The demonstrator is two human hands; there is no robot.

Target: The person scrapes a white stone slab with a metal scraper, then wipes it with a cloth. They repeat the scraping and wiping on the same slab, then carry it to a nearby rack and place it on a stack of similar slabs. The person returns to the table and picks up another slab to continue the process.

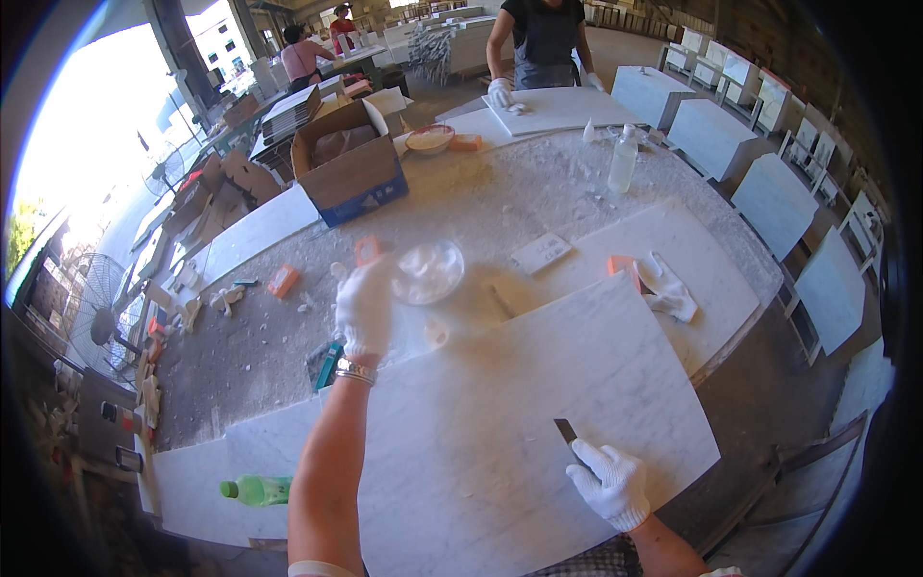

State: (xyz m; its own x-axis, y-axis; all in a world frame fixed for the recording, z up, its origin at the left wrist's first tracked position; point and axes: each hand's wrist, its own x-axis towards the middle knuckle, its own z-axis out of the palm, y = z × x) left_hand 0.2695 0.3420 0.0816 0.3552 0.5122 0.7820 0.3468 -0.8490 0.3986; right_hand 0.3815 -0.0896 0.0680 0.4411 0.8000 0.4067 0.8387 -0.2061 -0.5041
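Note:
My right hand [612,486], in a white knit glove, grips a dark flat scraper blade [565,430]. It is low over the veined white marble slab [481,404] in front of me. My left hand [363,310], gloved too and smeared by motion, is beyond the slab's far left edge, at the left side of a clear bowl [461,273] with white material inside. Whether its fingers hold the bowl I cannot tell. A small round pale patch [436,333] lies just nearer than the bowl. Close to my left wrist is a teal-green tool [328,365].
Orange blocks [284,281], an empty white glove [668,288], and a pale rectangular piece [540,253] lie on the dusty table. A green bottle [258,490] lies left of my forearm. A cardboard box [351,159] stands farther back. Across the table, a gloved co-worker [543,48] touches another slab.

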